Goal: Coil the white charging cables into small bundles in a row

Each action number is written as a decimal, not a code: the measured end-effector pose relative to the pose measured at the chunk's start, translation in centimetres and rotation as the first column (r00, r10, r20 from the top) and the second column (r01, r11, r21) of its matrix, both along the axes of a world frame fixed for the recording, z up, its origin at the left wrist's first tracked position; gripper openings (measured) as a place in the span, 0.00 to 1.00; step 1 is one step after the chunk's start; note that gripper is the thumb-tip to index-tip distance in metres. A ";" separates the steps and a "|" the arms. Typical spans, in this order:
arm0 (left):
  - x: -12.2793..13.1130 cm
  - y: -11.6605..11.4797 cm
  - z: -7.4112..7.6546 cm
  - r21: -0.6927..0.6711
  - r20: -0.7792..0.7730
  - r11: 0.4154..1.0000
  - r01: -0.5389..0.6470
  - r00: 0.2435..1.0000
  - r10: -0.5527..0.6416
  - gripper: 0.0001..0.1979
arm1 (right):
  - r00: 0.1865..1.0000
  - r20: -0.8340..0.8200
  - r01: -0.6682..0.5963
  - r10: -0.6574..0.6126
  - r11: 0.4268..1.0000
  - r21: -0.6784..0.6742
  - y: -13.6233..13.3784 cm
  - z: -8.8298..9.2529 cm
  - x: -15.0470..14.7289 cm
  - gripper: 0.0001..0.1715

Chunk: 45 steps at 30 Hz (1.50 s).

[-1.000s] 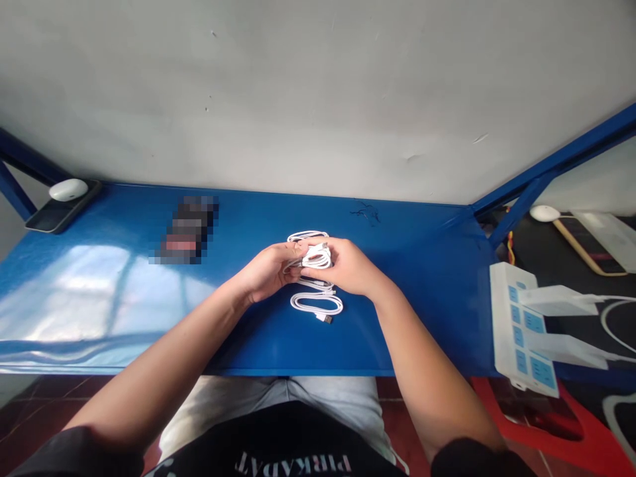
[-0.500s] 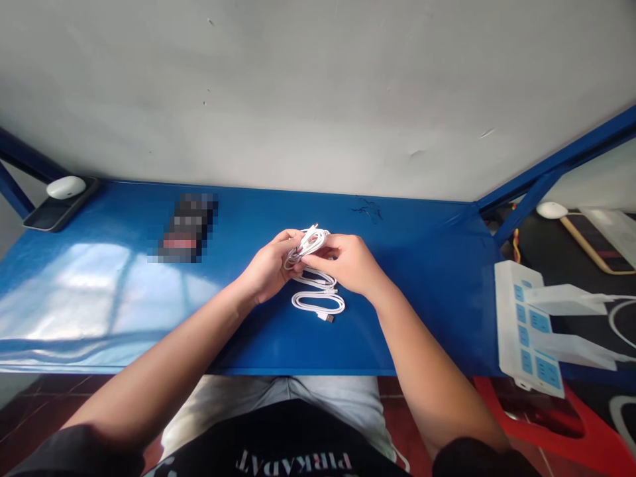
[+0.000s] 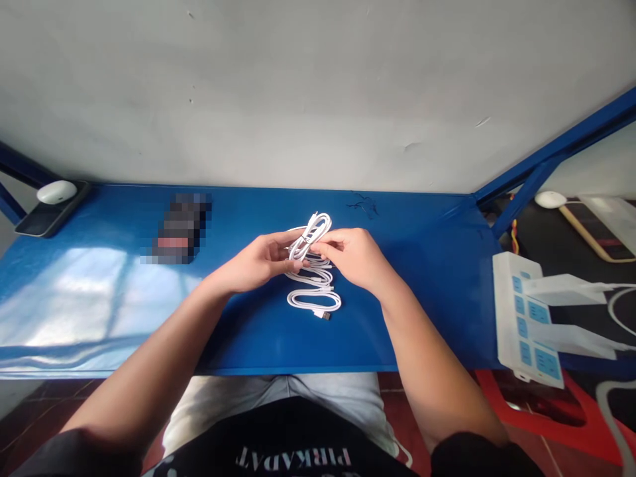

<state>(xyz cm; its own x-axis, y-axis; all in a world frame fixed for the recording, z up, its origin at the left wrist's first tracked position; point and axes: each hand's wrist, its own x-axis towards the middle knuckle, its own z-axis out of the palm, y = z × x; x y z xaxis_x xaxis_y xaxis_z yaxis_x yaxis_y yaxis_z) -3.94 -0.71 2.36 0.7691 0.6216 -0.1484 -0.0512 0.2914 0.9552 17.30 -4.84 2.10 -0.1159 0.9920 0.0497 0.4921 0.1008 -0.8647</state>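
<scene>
Fingers of both hands close on one coiled white cable [image 3: 317, 228], raised over the middle of the blue table [image 3: 422, 278]. From the head view, the only one, the left hand [image 3: 258, 264] grasps the coil from its side, thumb below and fingers behind. The right hand [image 3: 360, 255] pinches with thumb and forefinger at the opposite side, close to a dark tie [image 3: 305, 239] across the loops; whether the tips grip tie or cord is too small to tell.

Under the hands, more white cables [image 3: 318, 278] lie in a row; the nearest white coil [image 3: 311, 306] rests toward the table's front edge, its plug facing right. Loose dark strands [image 3: 364, 204] lie by the back edge, right of centre.

Judging by this grip, the step in hand is binding the coil. The next move seems to call for a steady left hold, loops gathered, while the right fingertips work the tie snug.
</scene>
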 end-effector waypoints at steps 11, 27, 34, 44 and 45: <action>0.7 -0.6 -1.9 0.008 -0.008 0.992 -0.125 0.992 0.125 0.22 | 0.970 0.236 -0.133 0.059 0.941 0.312 -0.1 -0.1 -0.5 0.13; 2.0 -1.2 -2.2 0.108 0.069 0.914 -0.392 0.920 0.387 0.15 | 0.994 0.097 -0.008 -0.040 0.896 0.445 -0.5 0.2 -1.5 0.16; 1.5 -0.8 -2.0 0.296 -0.010 0.880 -0.371 0.920 0.392 0.14 | 0.963 -0.242 0.099 -0.118 0.991 -0.089 -0.1 0.4 -1.1 0.10; 1.6 -1.3 -1.3 0.097 0.096 0.958 -0.270 0.961 0.261 0.12 | 0.756 -0.635 -0.263 -0.158 0.815 -0.516 0.9 0.5 0.0 0.06; 1.6 -1.4 -1.2 0.050 0.113 0.968 -0.245 0.965 0.238 0.12 | 0.747 -0.652 -0.308 -0.133 0.800 -0.516 0.9 0.5 0.2 0.07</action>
<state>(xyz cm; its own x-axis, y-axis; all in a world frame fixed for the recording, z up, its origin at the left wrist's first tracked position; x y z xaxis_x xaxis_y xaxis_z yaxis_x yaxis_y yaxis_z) -2.32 -2.08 1.12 0.6040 0.7964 -0.0294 -0.2135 0.1973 0.9568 17.54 -3.92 2.57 -0.3624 0.8379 -0.4082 -0.1737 -0.4910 -0.8536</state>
